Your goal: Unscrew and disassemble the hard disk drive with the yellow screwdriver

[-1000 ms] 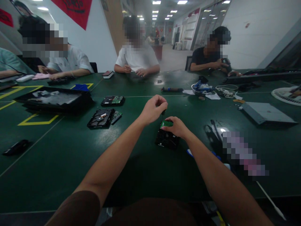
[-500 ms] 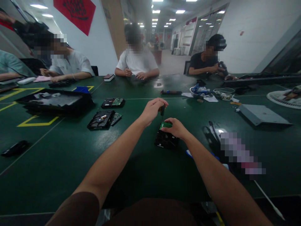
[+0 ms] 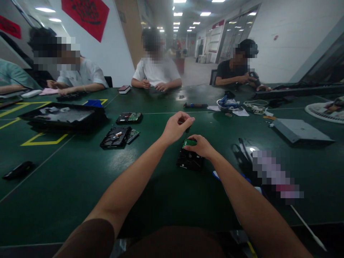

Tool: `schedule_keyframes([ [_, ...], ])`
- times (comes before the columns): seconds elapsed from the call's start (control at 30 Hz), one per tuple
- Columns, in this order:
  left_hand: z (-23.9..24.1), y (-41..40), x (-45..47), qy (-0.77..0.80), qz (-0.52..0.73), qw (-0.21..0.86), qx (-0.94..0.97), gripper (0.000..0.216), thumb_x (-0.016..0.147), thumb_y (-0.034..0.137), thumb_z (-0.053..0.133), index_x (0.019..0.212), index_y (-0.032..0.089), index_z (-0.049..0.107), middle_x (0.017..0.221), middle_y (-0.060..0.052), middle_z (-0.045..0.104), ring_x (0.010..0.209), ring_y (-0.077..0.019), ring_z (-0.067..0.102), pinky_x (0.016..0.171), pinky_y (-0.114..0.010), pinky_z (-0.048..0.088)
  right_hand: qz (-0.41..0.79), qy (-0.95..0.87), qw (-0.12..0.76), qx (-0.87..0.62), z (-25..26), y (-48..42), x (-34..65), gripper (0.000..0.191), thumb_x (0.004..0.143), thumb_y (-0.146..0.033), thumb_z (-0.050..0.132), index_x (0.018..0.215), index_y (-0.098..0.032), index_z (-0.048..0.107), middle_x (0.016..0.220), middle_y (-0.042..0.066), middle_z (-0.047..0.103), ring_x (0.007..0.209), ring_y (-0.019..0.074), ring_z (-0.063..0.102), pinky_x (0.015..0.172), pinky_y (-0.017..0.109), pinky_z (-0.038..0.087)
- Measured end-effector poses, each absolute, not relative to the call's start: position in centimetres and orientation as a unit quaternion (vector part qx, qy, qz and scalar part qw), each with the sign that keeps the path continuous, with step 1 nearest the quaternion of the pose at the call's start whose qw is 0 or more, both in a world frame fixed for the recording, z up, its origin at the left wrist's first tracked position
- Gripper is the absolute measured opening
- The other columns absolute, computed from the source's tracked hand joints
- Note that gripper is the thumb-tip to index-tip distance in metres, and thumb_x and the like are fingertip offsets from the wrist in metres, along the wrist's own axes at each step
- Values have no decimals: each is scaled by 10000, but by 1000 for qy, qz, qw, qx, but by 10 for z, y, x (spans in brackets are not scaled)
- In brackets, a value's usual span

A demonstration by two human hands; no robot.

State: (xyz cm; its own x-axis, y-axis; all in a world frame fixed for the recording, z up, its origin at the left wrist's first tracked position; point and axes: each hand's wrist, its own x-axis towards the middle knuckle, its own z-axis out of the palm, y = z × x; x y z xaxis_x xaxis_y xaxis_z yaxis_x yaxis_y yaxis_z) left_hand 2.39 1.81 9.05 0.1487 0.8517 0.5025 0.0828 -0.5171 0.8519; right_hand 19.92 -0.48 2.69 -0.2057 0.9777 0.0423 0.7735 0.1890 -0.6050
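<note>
In the middle of the table lies a black hard drive point(image 3: 190, 160), with a green circuit board point(image 3: 189, 142) at its far end. My right hand point(image 3: 201, 146) is closed on the far right part of the drive, thumb and fingers at the board. Above the board, my left hand point(image 3: 177, 126) is closed around a small screwdriver point(image 3: 188, 129); only a bit of its dark handle shows below the fingers, and its tip is hard to make out. To the left sit another opened drive point(image 3: 116, 137), a loose circuit board point(image 3: 133, 135) and a further drive point(image 3: 129, 117).
A black tray point(image 3: 63, 116) with white scraps stands at the left. On the right are a grey metal case point(image 3: 302, 130), a bowl of blue items point(image 3: 229, 103) and a dark rod-shaped tool point(image 3: 195, 105). Several people sit across the table.
My left hand has turned slightly, its thumb now pointing right, and the screwdriver is more hidden behind it. My right hand and the drive have stayed in place.
</note>
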Motion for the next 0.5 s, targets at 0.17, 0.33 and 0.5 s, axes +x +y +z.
schedule_keyframes([
  [0.17,92,23,19,348,563,353,661,173,877,359,723,845,192,690,778,-14,675,716,-140,614,695,-283,487,240,-738,224,-590,26,-4,200,507,748,-506,865,1174,-259,744,1174,81,733,1102,271,676,964,413,509],
  [0.33,92,20,23,311,560,518,567,151,870,330,625,871,185,669,849,-42,722,792,-167,680,764,-305,525,255,-736,235,-582,24,-3,201,517,734,-497,877,1167,-247,747,1153,79,742,1102,267,680,970,403,508],
  [0.5,96,19,23,348,566,467,584,154,857,296,594,779,201,687,814,-24,678,780,-162,620,707,-278,485,256,-738,236,-578,22,-2,201,520,739,-495,872,1179,-251,743,1181,82,735,1099,265,681,961,395,509],
])
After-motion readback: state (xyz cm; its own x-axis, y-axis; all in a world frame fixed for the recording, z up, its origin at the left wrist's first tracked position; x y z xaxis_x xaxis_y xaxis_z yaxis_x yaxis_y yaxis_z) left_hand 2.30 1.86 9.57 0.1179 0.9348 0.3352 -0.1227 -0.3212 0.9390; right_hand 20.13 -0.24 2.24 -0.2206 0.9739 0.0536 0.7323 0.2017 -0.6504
